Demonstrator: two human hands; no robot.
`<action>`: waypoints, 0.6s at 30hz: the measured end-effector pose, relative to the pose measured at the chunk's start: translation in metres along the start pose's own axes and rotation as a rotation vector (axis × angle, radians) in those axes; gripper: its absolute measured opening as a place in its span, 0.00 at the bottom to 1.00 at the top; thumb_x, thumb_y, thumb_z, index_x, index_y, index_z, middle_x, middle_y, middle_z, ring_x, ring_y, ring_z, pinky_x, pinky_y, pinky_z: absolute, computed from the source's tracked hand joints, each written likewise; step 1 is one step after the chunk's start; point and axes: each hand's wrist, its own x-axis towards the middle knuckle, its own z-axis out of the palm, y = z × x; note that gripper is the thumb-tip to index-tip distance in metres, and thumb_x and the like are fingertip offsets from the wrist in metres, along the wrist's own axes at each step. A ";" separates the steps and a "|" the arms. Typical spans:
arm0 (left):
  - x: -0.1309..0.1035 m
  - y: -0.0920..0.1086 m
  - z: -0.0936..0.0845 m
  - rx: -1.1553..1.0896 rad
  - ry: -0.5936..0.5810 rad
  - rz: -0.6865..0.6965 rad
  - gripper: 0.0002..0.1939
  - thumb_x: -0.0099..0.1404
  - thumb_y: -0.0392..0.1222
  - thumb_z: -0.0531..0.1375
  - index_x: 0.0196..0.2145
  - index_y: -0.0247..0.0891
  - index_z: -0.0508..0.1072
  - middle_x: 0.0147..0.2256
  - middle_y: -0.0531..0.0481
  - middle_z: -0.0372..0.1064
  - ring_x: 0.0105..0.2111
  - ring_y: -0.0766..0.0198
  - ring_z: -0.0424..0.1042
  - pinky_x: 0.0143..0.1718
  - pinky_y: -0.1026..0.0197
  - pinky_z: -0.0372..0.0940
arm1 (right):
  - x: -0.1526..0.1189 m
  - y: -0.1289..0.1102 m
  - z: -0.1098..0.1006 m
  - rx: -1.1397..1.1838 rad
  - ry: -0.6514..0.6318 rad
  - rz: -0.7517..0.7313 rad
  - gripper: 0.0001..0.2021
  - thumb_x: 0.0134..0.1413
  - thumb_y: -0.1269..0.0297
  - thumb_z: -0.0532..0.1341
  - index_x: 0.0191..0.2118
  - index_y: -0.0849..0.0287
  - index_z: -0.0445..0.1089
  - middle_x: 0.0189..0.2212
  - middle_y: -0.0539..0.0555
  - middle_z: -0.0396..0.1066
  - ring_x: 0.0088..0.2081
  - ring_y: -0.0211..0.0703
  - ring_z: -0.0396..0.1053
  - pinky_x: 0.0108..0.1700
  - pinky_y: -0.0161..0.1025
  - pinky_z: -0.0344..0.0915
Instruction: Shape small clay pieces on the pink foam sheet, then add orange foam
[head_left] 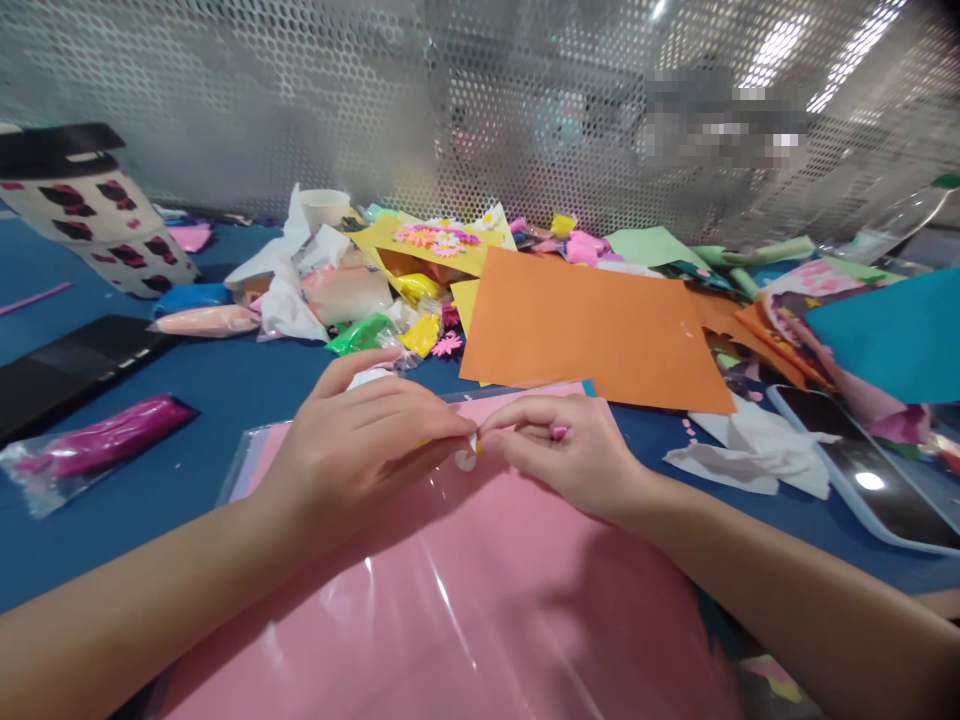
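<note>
One small white piece [466,458] held between left hand [367,430] and right hand [574,455], above the far part of the pink sheet [480,600], both hands pinched nearly closed on it

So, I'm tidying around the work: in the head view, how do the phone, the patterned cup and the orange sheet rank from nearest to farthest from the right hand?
1. Orange sheet: just beyond the right hand.
2. Phone: off to the right, past the crumpled tissue.
3. Patterned cup: far left, beyond the left hand.
</note>
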 end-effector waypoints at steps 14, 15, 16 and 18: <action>0.001 -0.003 0.012 0.146 -0.039 0.006 0.13 0.70 0.49 0.55 0.39 0.42 0.77 0.37 0.52 0.79 0.37 0.60 0.76 0.53 0.51 0.60 | 0.008 0.009 -0.008 -0.040 -0.008 0.191 0.12 0.53 0.55 0.66 0.35 0.59 0.77 0.20 0.48 0.69 0.22 0.32 0.62 0.23 0.31 0.55; 0.001 -0.004 0.015 0.127 -0.092 -0.017 0.14 0.69 0.52 0.56 0.40 0.42 0.77 0.37 0.51 0.78 0.38 0.59 0.75 0.51 0.51 0.61 | 0.008 0.010 -0.009 -0.064 0.006 0.209 0.12 0.53 0.54 0.66 0.35 0.59 0.77 0.20 0.47 0.68 0.22 0.32 0.61 0.23 0.31 0.55; 0.001 -0.004 0.017 0.107 -0.151 -0.032 0.15 0.67 0.54 0.58 0.42 0.41 0.76 0.37 0.50 0.77 0.39 0.57 0.75 0.50 0.51 0.61 | 0.008 0.011 -0.009 -0.088 0.013 0.224 0.12 0.53 0.54 0.66 0.35 0.58 0.77 0.20 0.47 0.67 0.22 0.32 0.60 0.23 0.31 0.54; 0.001 -0.004 0.019 0.073 -0.265 -0.056 0.17 0.65 0.53 0.61 0.46 0.40 0.75 0.37 0.50 0.76 0.41 0.56 0.73 0.47 0.52 0.61 | 0.008 0.012 -0.010 -0.131 0.010 0.242 0.12 0.53 0.53 0.65 0.33 0.58 0.76 0.20 0.47 0.66 0.22 0.32 0.59 0.24 0.31 0.54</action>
